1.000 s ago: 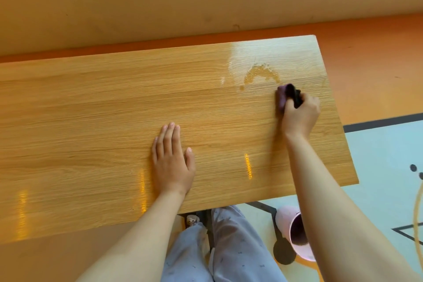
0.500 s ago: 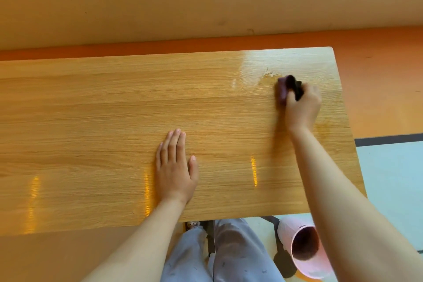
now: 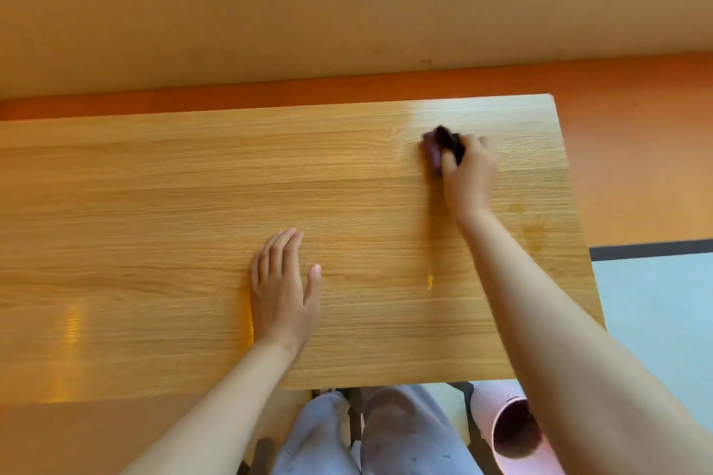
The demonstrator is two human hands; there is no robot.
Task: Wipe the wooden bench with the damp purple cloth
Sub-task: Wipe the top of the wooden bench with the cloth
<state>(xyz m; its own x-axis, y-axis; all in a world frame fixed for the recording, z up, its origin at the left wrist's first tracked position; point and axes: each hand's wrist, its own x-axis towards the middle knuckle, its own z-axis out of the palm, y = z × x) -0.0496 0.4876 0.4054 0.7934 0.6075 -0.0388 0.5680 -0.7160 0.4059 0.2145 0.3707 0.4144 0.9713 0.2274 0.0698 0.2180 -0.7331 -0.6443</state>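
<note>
Grip of right hand [image 3: 472,173] bunched round purple cloth [image 3: 438,148], far right of table [image 3: 154,204] — wet sheen there. Flat left hand [image 3: 283,293] holds nothing; remainder looks unwiped.

Right hand [image 3: 468,175] slid purple cloth [image 3: 438,146] leftward, curved smear wiped away

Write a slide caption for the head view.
Right hand grips a crumpled purple cloth against the light wooden bench; left hand lies flat on it.
</note>
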